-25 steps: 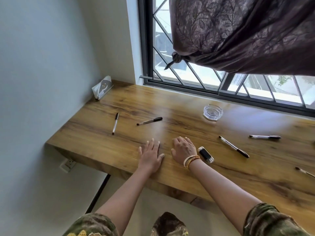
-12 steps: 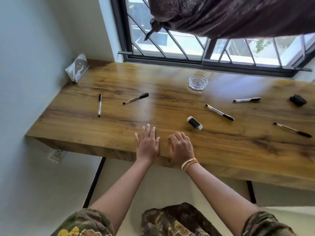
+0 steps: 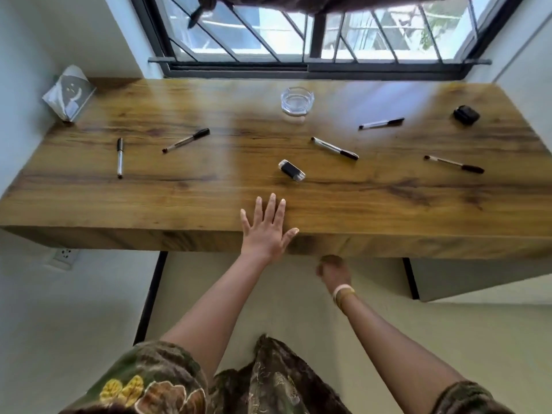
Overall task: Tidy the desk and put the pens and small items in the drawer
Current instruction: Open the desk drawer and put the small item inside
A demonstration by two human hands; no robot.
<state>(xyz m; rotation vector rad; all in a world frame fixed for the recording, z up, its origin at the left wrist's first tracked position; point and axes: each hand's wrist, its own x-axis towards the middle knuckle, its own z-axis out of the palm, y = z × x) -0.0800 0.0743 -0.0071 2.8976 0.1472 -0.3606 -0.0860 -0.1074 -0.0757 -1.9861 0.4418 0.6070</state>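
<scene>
Several black-and-silver pens lie scattered on the wooden desk (image 3: 194,192): one at the left (image 3: 119,156), one slanted beside it (image 3: 185,140), one right of centre (image 3: 334,148), one further back (image 3: 381,123) and one at the right (image 3: 454,164). A small black and silver item (image 3: 291,170) lies mid-desk. A small black case (image 3: 466,114) sits at the back right. My left hand (image 3: 265,228) rests flat, fingers spread, on the desk's front edge. My right hand (image 3: 333,270) is below the desk's thick front face, its fingers blurred and tucked under the bottom edge.
A glass ashtray (image 3: 297,100) stands near the window. A grey and white folded holder (image 3: 70,92) leans in the back left corner. Walls close in both desk ends. A wall outlet (image 3: 64,256) sits under the desk at the left.
My right hand has left the desk top and dropped under the front edge. My left hand slid back to the edge. The view pulled back and tilted down, showing the whole desk.
</scene>
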